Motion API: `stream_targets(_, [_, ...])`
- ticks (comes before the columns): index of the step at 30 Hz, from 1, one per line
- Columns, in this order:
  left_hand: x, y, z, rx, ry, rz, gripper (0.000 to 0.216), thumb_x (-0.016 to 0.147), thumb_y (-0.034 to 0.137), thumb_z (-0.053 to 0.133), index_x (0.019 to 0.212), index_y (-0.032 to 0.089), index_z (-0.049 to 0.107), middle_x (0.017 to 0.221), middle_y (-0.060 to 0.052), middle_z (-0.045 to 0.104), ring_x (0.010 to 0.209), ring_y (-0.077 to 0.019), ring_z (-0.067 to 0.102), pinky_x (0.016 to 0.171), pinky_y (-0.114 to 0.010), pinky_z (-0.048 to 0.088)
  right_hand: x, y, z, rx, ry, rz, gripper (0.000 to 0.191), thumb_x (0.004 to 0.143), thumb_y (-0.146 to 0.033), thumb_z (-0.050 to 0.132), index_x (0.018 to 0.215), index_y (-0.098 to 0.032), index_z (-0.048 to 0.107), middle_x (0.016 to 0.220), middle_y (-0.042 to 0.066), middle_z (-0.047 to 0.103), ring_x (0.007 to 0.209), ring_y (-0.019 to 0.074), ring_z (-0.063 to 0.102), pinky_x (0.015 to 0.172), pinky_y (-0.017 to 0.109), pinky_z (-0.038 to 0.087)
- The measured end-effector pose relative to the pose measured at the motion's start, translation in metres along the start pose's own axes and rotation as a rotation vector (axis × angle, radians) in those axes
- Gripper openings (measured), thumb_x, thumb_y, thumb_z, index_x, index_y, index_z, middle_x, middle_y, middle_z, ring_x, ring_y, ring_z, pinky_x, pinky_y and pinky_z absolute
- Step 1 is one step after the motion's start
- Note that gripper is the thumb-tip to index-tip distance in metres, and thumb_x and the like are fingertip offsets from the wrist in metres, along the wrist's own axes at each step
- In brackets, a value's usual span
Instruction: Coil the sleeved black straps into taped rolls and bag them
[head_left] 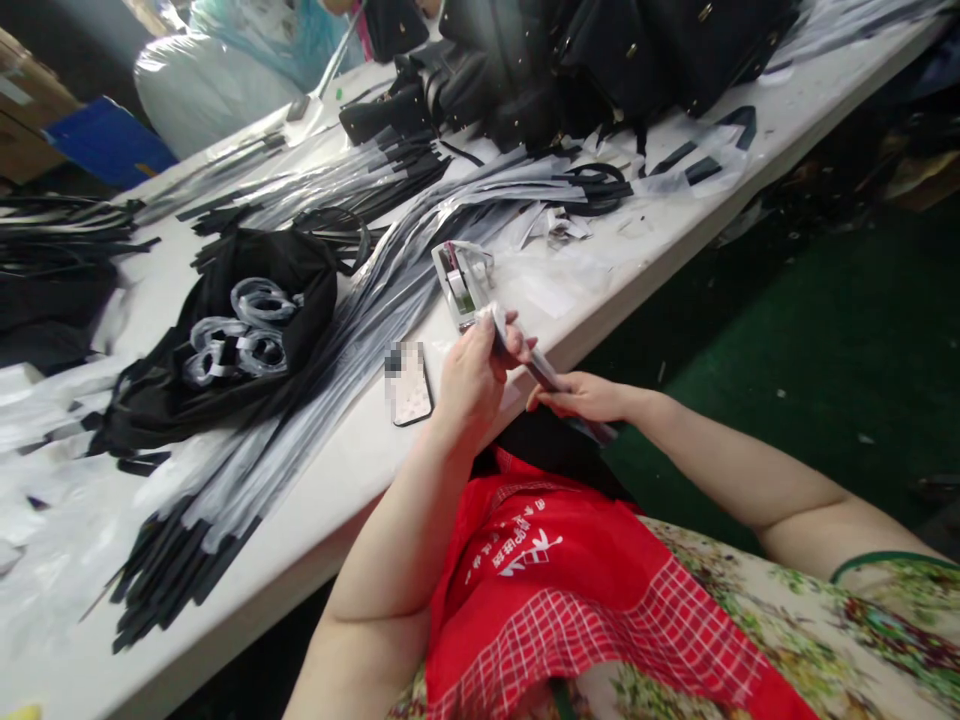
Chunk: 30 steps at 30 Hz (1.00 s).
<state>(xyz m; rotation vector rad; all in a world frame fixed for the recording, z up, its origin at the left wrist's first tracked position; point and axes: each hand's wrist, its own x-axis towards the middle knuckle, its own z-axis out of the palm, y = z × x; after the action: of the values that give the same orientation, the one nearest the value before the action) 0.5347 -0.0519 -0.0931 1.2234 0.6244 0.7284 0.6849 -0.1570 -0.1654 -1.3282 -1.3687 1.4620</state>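
Note:
Over the table's near edge, my left hand point(480, 365) is closed around one end of a dark strap point(546, 373) that looks wrapped in clear plastic. Something small and whitish shows at its fingertips, too blurred to name. Further along the strap, my right hand point(581, 396) grips it from the side, and the free end hangs past the hand. Just beyond my left hand stands a pale tray-like holder point(448, 275) with small items in it, perhaps a tape dispenser. A phone point(412, 390) lies to the left of my left wrist.
A long bundle of plastic-sleeved straps point(330, 355) runs along the white table point(322, 520). Left of it, a black bag point(300, 265) bears several coiled straps point(262, 300). Black handbags point(517, 75) stand at the back, with crumpled plastic point(562, 285) nearer.

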Motion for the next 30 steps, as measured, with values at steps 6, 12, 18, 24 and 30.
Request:
stream_targets(6, [-0.020, -0.056, -0.020, 1.037, -0.069, 0.334, 0.033, 0.095, 0.044, 0.042, 0.094, 0.014, 0.054, 0.086, -0.015, 0.061, 0.084, -0.0295, 0.061, 0.081, -0.044, 0.048, -0.023, -0.022, 0.011, 0.454, -0.254, 0.002, 0.042, 0.093, -0.051, 0.055, 0.090, -0.011, 0.068, 0.045, -0.006, 0.044, 0.043, 0.0084, 0.044, 0.040, 0.018, 0.033])
stream_targets(12, [-0.043, -0.056, -0.017, 1.315, -0.288, 0.318, 0.038, 0.097, 0.044, 0.036, 0.099, 0.011, 0.055, 0.087, -0.020, 0.065, 0.084, -0.0340, 0.065, 0.075, -0.044, 0.049, -0.025, -0.008, -0.009, 0.477, -0.187, 0.045, 0.043, 0.088, -0.052, 0.059, 0.076, -0.012, 0.066, 0.040, -0.004, 0.051, 0.031, 0.0059, 0.035, 0.037, 0.020, 0.032])
stream_targets(18, [-0.050, -0.050, -0.021, 0.920, -0.399, -0.095, 0.042, 0.095, 0.053, 0.039, 0.079, 0.018, 0.055, 0.068, -0.007, 0.062, 0.062, -0.0212, 0.060, 0.062, -0.032, 0.046, -0.009, -0.001, -0.018, -0.295, 0.245, -0.055, 0.033, 0.083, -0.050, 0.065, 0.092, -0.018, 0.070, 0.084, 0.008, 0.071, 0.083, 0.0227, 0.065, 0.078, 0.034, 0.051])
stream_targets(24, [-0.051, -0.044, -0.027, -0.162, -0.318, -0.437, 0.056, 0.086, 0.068, 0.049, 0.081, 0.013, 0.060, 0.052, 0.005, 0.044, 0.046, -0.0104, 0.044, 0.060, -0.030, 0.048, 0.000, 0.020, 0.005, -0.192, 0.168, -0.066, 0.047, 0.094, -0.058, 0.044, 0.097, -0.017, 0.066, 0.081, 0.005, 0.064, 0.073, 0.0178, 0.058, 0.070, 0.032, 0.048])
stream_targets(30, [-0.037, -0.034, -0.032, -0.364, -0.097, -0.263, 0.035, 0.095, 0.046, 0.044, 0.093, 0.015, 0.060, 0.067, 0.001, 0.047, 0.061, -0.0131, 0.052, 0.087, -0.038, 0.051, 0.002, 0.034, 0.056, 0.159, -0.023, 0.149, 0.052, 0.086, -0.064, 0.056, 0.103, -0.015, 0.061, 0.058, -0.006, 0.048, 0.051, 0.0097, 0.042, 0.051, 0.024, 0.036])
